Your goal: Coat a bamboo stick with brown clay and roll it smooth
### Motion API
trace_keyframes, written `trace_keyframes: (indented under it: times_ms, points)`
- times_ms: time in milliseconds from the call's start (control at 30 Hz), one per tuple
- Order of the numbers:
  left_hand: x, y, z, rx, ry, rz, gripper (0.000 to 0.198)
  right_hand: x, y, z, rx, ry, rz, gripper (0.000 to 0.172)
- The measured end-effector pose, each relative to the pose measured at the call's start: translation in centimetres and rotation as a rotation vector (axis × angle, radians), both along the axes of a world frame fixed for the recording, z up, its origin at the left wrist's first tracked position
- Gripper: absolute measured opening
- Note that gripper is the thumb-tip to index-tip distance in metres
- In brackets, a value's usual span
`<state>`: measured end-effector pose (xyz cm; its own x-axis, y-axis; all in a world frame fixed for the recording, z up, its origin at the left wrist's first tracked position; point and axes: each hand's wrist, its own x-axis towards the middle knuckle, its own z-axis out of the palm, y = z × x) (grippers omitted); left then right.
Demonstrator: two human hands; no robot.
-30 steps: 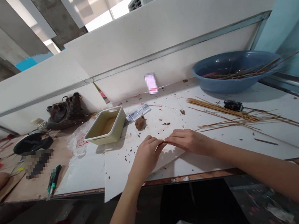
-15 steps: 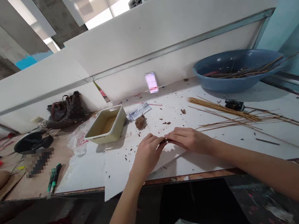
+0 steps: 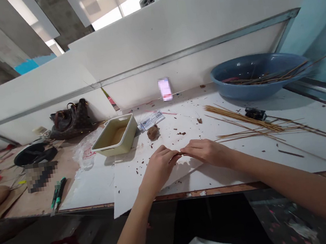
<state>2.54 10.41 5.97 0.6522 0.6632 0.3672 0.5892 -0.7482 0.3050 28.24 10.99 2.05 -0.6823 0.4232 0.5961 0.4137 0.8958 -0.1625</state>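
Observation:
Close together over the white board (image 3: 146, 180), my left hand (image 3: 162, 164) and my right hand (image 3: 204, 152) have their fingertips pinched on a small dark brown piece (image 3: 181, 153). Most of that piece is hidden by the fingers. Beyond my left hand sits a brown lump (image 3: 153, 133) of a clay-like material, with crumbs around it. To the right of my right hand lie a bundle of thin tan sticks (image 3: 240, 117) and a single dark stick (image 3: 291, 153).
A cream tub (image 3: 115, 149) holding brownish contents stands left of the lump. At the back right is a blue basin (image 3: 255, 92) with long sticks in it. A lit phone (image 3: 165, 89) leans on the partition. Green-handled cutters (image 3: 58, 195) and a brown bag (image 3: 71, 122) lie left.
Both hands stay almost in place, with slight finger movement around the small brown piece. Everything else on the table looks the same.

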Motion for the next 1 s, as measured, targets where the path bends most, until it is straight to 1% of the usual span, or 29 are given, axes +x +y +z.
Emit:
trace_keyframes:
  times_ms: [67, 133, 267, 400, 500, 533, 600, 700, 767, 833, 933, 1000]
  points:
    - [-0.2, -0.1, 0.0, 0.002, 0.058, 0.056, 0.026, 0.0, 0.4, -0.3, -0.029, -0.051, -0.033, 0.032]
    - [-0.5, -0.3, -0.1, 0.023, 0.079, 0.117, 0.033, -0.2, 0.6, -0.6, -0.052, -0.141, -0.096, 0.032]
    - [-1.4, -1.3, -0.2, 0.043, -0.05, 0.194, 0.036, -1.1, -0.1, -0.8, -0.057, -0.294, -0.271, 0.038]
    - [-2.9, -3.1, 0.0, 0.008, -0.172, 0.205, 0.034, -3.1, -2.2, -1.7, -0.051, -0.33, -0.4, 0.054]
    - [-4.0, -4.3, 0.1, -0.018, -0.237, 0.21, 0.034, -4.6, -2.9, -3.1, -0.107, -0.355, -0.454, 0.075]
    - [-4.3, -4.5, 0.0, -0.025, -0.254, 0.208, 0.033, -5.0, -2.7, -3.5, -0.13, -0.365, -0.467, 0.08]
    - [-4.8, -4.8, -0.1, -0.031, -0.28, 0.197, 0.033, -5.5, -1.8, -4.0, -0.174, -0.374, -0.482, 0.085]
    - [-5.1, -4.9, -0.3, -0.041, -0.289, 0.187, 0.032, -5.8, -0.1, -3.9, -0.222, -0.37, -0.486, 0.085]
    - [-5.1, -5.1, -0.6, -0.05, -0.291, 0.183, 0.031, -5.9, 0.2, -3.7, -0.227, -0.362, -0.485, 0.087]
    - [-5.0, -5.3, -0.9, -0.063, -0.296, 0.182, 0.031, -5.7, -0.7, -3.7, -0.208, -0.365, -0.477, 0.088]
    - [-5.0, -5.8, -1.2, -0.079, -0.306, 0.186, 0.03, -5.3, -3.6, -4.3, -0.161, -0.392, -0.465, 0.089]
    - [-4.9, -6.0, -1.4, -0.091, -0.31, 0.187, 0.03, -5.1, -5.1, -4.6, -0.139, -0.39, -0.46, 0.087]
